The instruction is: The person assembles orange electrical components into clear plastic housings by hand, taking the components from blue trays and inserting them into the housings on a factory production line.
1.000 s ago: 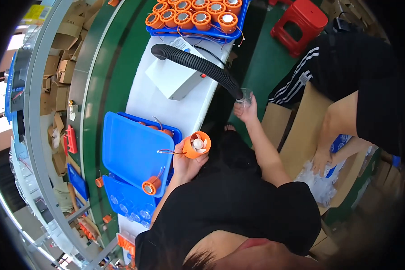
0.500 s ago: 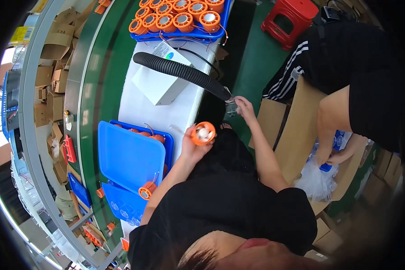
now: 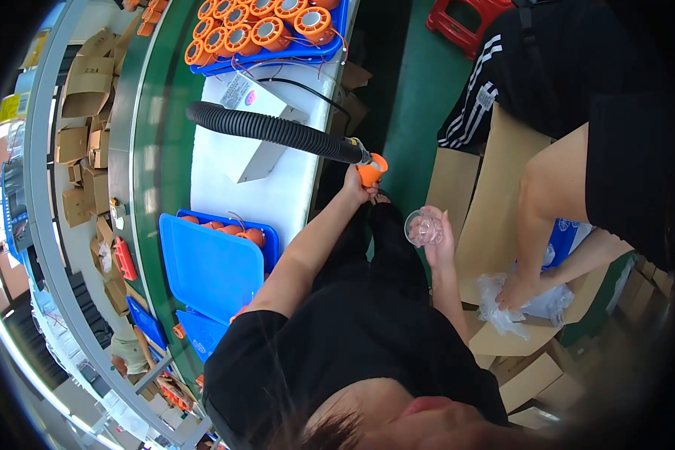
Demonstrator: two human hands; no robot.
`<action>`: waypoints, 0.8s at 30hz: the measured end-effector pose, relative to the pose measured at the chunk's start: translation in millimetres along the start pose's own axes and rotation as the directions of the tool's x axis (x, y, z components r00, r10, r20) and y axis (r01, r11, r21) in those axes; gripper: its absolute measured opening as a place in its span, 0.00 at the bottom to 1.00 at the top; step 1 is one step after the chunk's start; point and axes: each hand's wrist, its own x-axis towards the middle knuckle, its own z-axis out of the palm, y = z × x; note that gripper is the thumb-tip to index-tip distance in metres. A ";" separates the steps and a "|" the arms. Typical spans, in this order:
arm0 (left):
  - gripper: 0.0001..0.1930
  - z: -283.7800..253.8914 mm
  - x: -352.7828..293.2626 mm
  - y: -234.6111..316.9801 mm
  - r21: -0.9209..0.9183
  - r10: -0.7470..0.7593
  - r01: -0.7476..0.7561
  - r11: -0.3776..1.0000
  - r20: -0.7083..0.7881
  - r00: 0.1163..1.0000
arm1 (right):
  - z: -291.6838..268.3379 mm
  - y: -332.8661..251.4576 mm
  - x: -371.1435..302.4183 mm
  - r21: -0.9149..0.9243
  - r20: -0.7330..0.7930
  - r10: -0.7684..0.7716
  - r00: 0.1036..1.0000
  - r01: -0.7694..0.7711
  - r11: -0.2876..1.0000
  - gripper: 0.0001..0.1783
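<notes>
My left hand (image 3: 355, 185) is closed round an orange cup-shaped housing (image 3: 373, 172). The housing sits right at the metal tip of a black corrugated hose (image 3: 277, 132); whether they touch I cannot tell. In my right hand (image 3: 444, 244), to the right and nearer to me, is a clear round plastic cover (image 3: 423, 228), held by its side. The hose arches over a white box (image 3: 260, 150) on the white bench top.
A blue tray (image 3: 330, 51) of orange housings with wires stands at the far end of the bench. Blue trays (image 3: 210, 259) lie stacked at the near left. On the right, a co-worker's hands (image 3: 519, 289) handle clear plastic bags in a cardboard box (image 3: 495, 202). A red stool (image 3: 457, 30) stands behind.
My left hand has carried the orange housing forward and right to the hose tip. My right hand has moved from the tip back toward me, now with the clear cover showing in it.
</notes>
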 end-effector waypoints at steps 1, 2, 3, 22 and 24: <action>0.23 -2.7 4.5 -1.4 0.000 -0.002 0.002 1.000 -0.004 1.000 | -2.4 -1.0 -1.3 0.003 -0.002 0.003 1.000 -0.003 1.000 0.26; 0.23 -5.5 8.5 -2.9 0.008 -0.014 0.014 1.000 0.012 1.000 | -5.2 -3.3 -2.4 0.007 -0.016 -0.004 1.000 0.004 1.000 0.26; 0.23 -5.5 10.5 -4.5 0.020 -0.032 0.031 0.999 0.028 0.999 | -8.5 -5.5 -4.0 0.013 -0.036 -0.014 0.999 0.014 1.000 0.26; 0.15 9.0 8.1 -9.3 0.820 0.756 -0.505 -0.269 0.505 0.417 | -4.1 -16.3 -3.8 0.134 -0.128 -0.108 0.986 0.125 0.983 0.21; 0.16 3.9 9.2 -12.9 0.676 0.740 -0.721 0.155 0.404 0.538 | -8.4 -14.8 -4.3 0.123 -0.096 -0.122 0.988 0.134 0.983 0.20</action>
